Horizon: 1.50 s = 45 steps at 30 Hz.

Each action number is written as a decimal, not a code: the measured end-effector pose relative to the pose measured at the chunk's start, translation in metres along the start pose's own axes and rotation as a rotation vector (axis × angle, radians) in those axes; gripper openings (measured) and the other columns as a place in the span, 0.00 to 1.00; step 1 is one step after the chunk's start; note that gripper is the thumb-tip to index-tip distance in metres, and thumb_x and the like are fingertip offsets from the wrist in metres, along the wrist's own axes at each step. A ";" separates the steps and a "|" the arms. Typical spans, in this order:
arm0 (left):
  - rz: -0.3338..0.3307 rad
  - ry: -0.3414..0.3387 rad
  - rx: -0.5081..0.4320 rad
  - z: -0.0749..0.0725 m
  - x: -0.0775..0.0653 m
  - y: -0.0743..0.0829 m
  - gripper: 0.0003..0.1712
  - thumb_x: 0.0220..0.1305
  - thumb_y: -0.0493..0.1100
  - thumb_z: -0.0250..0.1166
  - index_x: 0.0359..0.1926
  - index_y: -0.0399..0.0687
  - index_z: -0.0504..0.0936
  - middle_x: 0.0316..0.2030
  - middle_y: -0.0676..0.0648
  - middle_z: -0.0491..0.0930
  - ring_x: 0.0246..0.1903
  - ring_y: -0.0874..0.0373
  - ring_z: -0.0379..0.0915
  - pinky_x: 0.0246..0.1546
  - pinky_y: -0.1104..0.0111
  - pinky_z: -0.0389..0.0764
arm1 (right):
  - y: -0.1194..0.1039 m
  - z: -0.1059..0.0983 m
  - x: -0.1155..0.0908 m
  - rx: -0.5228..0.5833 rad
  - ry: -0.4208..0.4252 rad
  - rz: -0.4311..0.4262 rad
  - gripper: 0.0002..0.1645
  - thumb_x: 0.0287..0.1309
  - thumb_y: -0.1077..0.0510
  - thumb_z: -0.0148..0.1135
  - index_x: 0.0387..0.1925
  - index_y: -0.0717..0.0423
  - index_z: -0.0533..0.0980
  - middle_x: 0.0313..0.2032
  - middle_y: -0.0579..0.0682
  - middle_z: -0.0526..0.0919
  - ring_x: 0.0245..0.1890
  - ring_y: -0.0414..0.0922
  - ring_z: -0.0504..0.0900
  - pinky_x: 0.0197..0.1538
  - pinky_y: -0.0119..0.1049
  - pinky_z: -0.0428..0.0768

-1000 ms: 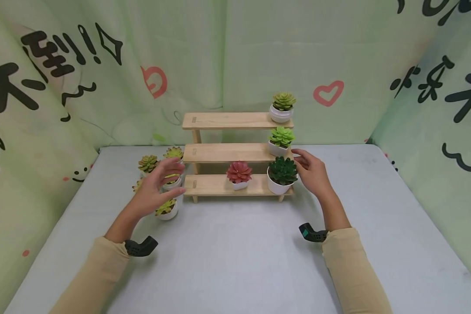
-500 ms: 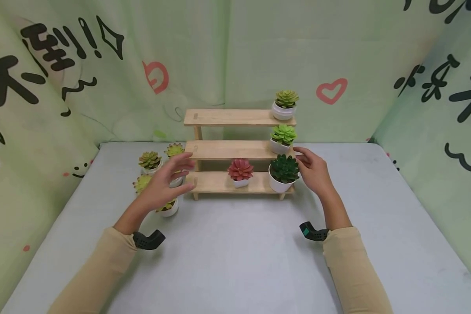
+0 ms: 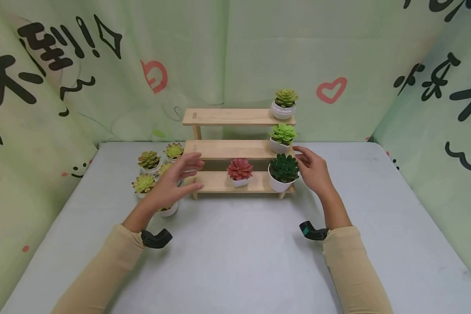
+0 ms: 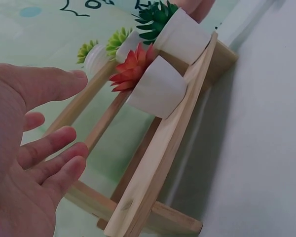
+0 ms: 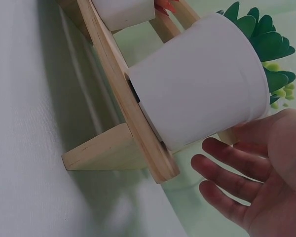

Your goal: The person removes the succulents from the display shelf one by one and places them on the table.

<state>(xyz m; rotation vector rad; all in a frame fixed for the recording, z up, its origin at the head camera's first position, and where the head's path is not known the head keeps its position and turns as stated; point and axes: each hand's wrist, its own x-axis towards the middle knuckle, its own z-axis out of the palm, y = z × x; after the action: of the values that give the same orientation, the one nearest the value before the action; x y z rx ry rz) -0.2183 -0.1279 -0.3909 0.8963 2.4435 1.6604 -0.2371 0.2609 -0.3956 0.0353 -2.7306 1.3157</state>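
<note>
- Wooden shelf (image 3: 229,150): long axis L–R, lowest tier (image 3: 216,181) in front.
- L hand (image 3: 172,185) spread, nr its L end.
- R hand (image 3: 314,172) relaxed by dk green plant (image 3: 284,169); contact unclear from here.

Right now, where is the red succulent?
In the head view, the red succulent sits on the lowest wooden shelf, near its middle, left of the dark green plant.

The stand (image 3: 227,150) is bare wood, smooth and matt, with fine grain. The white pot (image 5: 202,84) looks smooth with little shine; the dark green leaves (image 5: 267,43) look like plastic. The backdrop (image 3: 267,52) is softly creased cloth, the sleeves (image 3: 98,272) matt cloth.
</note>
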 end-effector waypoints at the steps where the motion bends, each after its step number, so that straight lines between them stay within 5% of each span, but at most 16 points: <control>1: 0.002 -0.001 -0.001 0.001 0.000 0.000 0.40 0.60 0.33 0.67 0.70 0.41 0.58 0.61 0.35 0.70 0.63 0.45 0.68 0.65 0.53 0.71 | 0.000 0.000 0.000 -0.001 0.001 0.000 0.25 0.71 0.58 0.49 0.67 0.56 0.66 0.54 0.65 0.80 0.56 0.59 0.79 0.59 0.54 0.78; 45: -0.033 -0.057 -0.132 0.041 0.022 -0.003 0.38 0.60 0.35 0.67 0.69 0.50 0.62 0.61 0.40 0.72 0.63 0.45 0.70 0.66 0.54 0.71 | 0.000 -0.002 -0.003 -0.011 -0.009 0.005 0.25 0.72 0.58 0.48 0.68 0.55 0.65 0.55 0.65 0.79 0.57 0.58 0.79 0.59 0.54 0.78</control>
<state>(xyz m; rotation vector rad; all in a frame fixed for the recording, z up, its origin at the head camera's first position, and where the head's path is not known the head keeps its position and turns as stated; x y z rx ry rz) -0.2230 -0.0835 -0.4046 0.8689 2.2691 1.7362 -0.2335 0.2620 -0.3945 0.0326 -2.7472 1.3043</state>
